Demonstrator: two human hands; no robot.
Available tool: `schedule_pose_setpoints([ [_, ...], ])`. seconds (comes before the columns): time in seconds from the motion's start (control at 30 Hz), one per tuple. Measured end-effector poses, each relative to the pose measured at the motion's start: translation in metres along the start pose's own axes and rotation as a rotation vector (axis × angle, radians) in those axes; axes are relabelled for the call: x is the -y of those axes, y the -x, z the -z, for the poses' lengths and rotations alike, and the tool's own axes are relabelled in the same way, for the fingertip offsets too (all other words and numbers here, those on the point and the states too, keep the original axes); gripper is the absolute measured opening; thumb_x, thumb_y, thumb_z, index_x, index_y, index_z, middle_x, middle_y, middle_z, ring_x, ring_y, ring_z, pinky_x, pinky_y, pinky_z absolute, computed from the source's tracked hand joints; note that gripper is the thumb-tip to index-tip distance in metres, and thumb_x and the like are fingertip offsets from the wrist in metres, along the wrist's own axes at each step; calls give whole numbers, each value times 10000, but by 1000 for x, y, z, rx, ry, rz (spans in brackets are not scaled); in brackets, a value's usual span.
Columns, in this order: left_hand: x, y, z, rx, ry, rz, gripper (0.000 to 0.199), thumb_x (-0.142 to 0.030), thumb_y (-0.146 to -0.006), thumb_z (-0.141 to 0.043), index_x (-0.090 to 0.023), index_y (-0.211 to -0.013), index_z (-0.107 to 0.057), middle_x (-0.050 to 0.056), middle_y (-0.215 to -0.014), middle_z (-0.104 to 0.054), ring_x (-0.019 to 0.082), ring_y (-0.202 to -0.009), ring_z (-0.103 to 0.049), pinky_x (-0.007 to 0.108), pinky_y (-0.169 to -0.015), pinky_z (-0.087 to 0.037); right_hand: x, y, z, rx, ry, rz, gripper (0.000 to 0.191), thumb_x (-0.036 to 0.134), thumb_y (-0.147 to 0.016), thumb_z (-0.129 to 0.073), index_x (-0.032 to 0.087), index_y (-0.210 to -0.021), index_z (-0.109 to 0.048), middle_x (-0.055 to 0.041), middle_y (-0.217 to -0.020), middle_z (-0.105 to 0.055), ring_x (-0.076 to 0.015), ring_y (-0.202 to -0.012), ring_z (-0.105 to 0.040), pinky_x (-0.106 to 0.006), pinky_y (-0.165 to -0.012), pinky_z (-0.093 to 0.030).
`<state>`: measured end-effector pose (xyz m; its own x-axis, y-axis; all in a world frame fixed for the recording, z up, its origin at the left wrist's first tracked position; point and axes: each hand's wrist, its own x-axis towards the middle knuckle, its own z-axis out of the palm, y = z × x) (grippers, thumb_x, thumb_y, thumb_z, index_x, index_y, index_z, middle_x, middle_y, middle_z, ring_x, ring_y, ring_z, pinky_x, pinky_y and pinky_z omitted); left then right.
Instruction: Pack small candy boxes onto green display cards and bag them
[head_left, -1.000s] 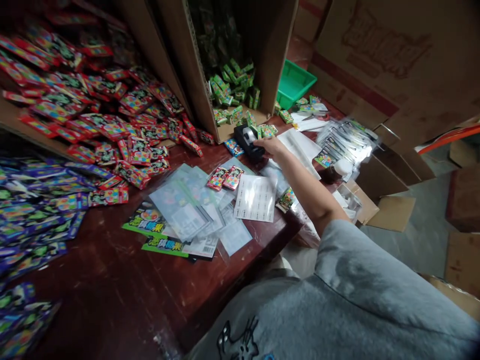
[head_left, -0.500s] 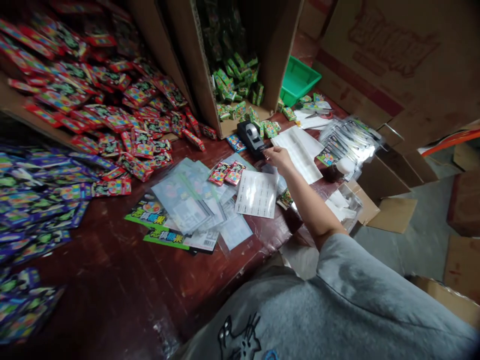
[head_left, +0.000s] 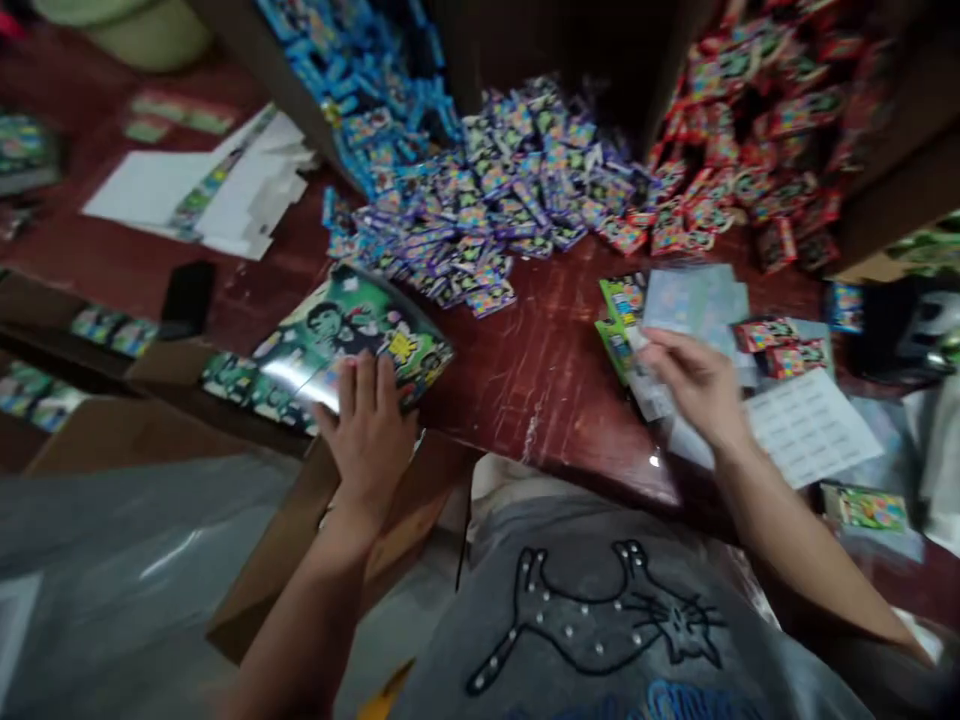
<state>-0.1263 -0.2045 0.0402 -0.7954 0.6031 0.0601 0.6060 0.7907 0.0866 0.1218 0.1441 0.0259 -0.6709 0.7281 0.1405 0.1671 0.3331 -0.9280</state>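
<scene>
On my left I touch a packet, glossy and dark, printed with green cartoon figures (a yellow patch stands out); it lies flat and askew, close to me. On my right, I reach among overlapping cards, green-edged, lying flat, with translucent bags spread beside them.

The light is dim and uneven, and the carton at upper right sinks into deep shadow. White glare streaks the glossy pack; small highlights glint on the dark red table. Blur softens the view, smearing the black tape dispenser, while wide-angle distortion stretches the edges.
</scene>
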Motion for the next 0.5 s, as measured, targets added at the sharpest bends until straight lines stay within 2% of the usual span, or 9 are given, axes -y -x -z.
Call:
schedule_pose_setpoints([
  [0.07,4,1,-2,-10,-1,1,937,-411,-983,-684,-223,-1769,-209,182,-1827,-278,416,-1703,-219,726,-1352,-56,21,5,-89,414,-245,12,636,445,-953,-761,267,-1533,-571,-3,-959,-808,-157,-778,-727,-300,-722,-611],
  [0.1,4,0,-3,-17,7,-11,950,-465,-974,-705,-235,-1765,-231,170,-1825,-290,413,-1697,-240,714,-1356,-66,30,8,-130,580,-339,-13,683,427,-955,-758,280,-1570,-500,3,-996,-811,-138,-713,-703,-266,-631,-584],
  [0.17,4,-2,-3,-40,35,-32,954,-577,-965,-710,-255,-1753,-279,159,-1815,-321,412,-1684,-281,692,-1360,-73,41,10,-198,783,-420,-87,547,403,-969,-735,283,-1449,-501,12,-1055,-806,-83,-531,-582,-230,-496,-504],
  [0.23,7,-3,-1,-70,70,-51,933,-655,-965,-684,-267,-1736,-331,155,-1798,-364,415,-1667,-322,674,-1361,-88,45,9,-243,844,-376,-135,342,348,-976,-708,274,-1240,-504,18,-1072,-797,-62,-493,-528,-211,-454,-439],
  [0.33,14,-3,2,-98,122,-74,884,-669,-963,-683,-284,-1706,-400,149,-1774,-415,424,-1644,-368,673,-1346,-139,45,2,-274,796,-235,-141,253,302,-979,-687,277,-1068,-452,19,-1068,-788,-84,-571,-571,-217,-507,-439],
  [0.5,16,-9,2,-142,199,-33,655,-528,-1010,-675,-307,-1613,-547,115,-1704,-533,405,-1599,-444,660,-1323,-190,49,-2,-284,679,28,-49,256,294,-965,-700,281,-1025,-452,16,-1023,-773,-170,-821,-716,-310,-770,-551],
])
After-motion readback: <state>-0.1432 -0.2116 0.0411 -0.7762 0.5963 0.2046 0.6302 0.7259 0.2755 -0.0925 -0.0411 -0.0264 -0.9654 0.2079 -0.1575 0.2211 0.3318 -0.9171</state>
